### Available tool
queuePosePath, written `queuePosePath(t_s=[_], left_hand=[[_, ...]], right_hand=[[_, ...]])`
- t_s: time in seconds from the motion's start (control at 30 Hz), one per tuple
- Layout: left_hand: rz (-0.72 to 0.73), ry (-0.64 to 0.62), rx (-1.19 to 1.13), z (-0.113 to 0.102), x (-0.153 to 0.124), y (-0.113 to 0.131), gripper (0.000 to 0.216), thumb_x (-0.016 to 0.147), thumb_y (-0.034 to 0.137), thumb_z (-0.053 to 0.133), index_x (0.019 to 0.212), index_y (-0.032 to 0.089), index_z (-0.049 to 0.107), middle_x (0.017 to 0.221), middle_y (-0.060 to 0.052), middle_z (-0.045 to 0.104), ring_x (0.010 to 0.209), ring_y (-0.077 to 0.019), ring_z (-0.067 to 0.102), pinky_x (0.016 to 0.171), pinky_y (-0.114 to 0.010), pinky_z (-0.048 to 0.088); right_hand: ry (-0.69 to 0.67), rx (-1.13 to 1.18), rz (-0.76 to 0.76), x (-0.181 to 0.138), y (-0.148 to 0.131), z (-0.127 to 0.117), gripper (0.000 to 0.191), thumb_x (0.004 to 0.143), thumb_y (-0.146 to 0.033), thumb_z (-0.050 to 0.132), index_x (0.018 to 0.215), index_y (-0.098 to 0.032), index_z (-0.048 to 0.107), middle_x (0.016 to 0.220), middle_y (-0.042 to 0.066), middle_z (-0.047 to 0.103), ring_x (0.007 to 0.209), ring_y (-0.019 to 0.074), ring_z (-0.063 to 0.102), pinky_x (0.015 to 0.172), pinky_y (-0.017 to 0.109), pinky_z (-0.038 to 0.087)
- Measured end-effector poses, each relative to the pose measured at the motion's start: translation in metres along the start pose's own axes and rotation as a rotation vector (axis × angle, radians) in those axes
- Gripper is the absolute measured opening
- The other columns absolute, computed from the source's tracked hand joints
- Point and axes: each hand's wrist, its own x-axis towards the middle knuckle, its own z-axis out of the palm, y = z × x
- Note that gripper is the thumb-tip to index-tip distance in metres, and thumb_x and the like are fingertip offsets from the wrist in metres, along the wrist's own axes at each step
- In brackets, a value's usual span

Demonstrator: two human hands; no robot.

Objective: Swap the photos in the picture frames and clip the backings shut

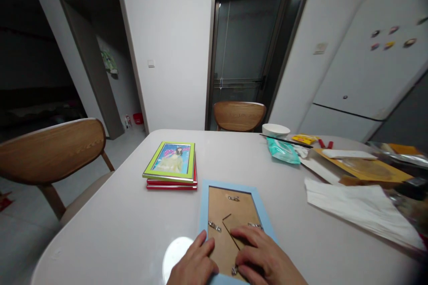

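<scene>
A light blue picture frame (262, 213) lies face down on the table, its brown backing board (223, 198) showing. Small metal clips sit along the board's edges, one at the top (234, 198) and one at the left (214, 226). A fold-out stand flap (230, 221) is outlined in the board's middle. My left hand (195, 262) grips the frame's lower left side, its fingertips on the rim and board. Bent over the lower right part is my right hand (264, 254), with its fingertips closed at the bottom metal clip (234, 270). Its palm side is hidden.
Left of the blue frame stands a stack of picture frames (172, 160), green over red. To the right are a white paper sheet (357, 209), a teal packet (283, 150), a white bowl (276, 130) and a yellow envelope (364, 167). Wooden chairs (239, 116) flank the table.
</scene>
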Motion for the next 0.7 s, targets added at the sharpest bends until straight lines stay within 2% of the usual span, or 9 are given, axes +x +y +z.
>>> queuePosePath(t_s=[0.17,0.3,0.47,0.57,0.7], left_hand=[[-0.018,0.13,0.018,0.005,-0.001,-0.003,0.014,0.078,0.035,0.05,0.082,0.022,0.055,0.115,-0.004,0.054,0.114,-0.0211,0.039,0.088,-0.027,0.041],[0.038,0.13,0.043,0.004,-0.002,-0.002,0.027,0.073,0.047,0.052,0.081,0.021,0.055,0.112,-0.005,0.056,0.112,-0.0234,0.042,0.087,-0.029,0.043],[0.039,0.151,0.042,0.005,-0.002,-0.003,0.027,0.074,0.048,0.05,0.08,0.022,0.054,0.109,-0.005,0.058,0.111,-0.0226,0.043,0.085,-0.027,0.044],[0.037,0.13,0.035,0.006,-0.003,-0.003,0.027,0.073,0.047,0.053,0.081,0.022,0.054,0.11,-0.006,0.057,0.112,-0.0232,0.042,0.085,-0.028,0.044],[-0.002,0.122,-0.017,0.002,-0.004,-0.001,0.026,0.07,0.045,0.057,0.081,0.021,0.055,0.112,-0.006,0.056,0.111,-0.0236,0.043,0.086,-0.029,0.043]], right_hand=[[0.04,0.019,0.096,0.016,-0.013,0.0,0.018,0.069,-0.028,0.05,0.081,-0.023,0.062,0.106,0.007,0.054,0.099,0.0221,0.046,0.084,0.038,0.036],[0.128,-0.064,0.133,0.039,-0.024,0.009,0.019,0.071,-0.026,0.049,0.086,-0.022,0.062,0.099,0.006,0.055,0.094,0.0211,0.047,0.081,0.035,0.036],[0.159,-0.197,0.144,0.055,-0.031,0.02,0.019,0.076,-0.021,0.043,0.078,-0.021,0.063,0.085,0.006,0.057,0.085,0.0194,0.049,0.075,0.032,0.038],[0.178,-0.208,0.159,0.057,-0.031,0.02,0.019,0.076,-0.021,0.043,0.076,-0.02,0.062,0.085,0.006,0.058,0.084,0.0192,0.05,0.074,0.032,0.039],[0.245,-0.116,0.158,0.047,-0.014,0.009,0.024,0.076,-0.026,0.043,0.092,-0.019,0.06,0.099,0.007,0.057,0.094,0.0191,0.049,0.084,0.034,0.038]])
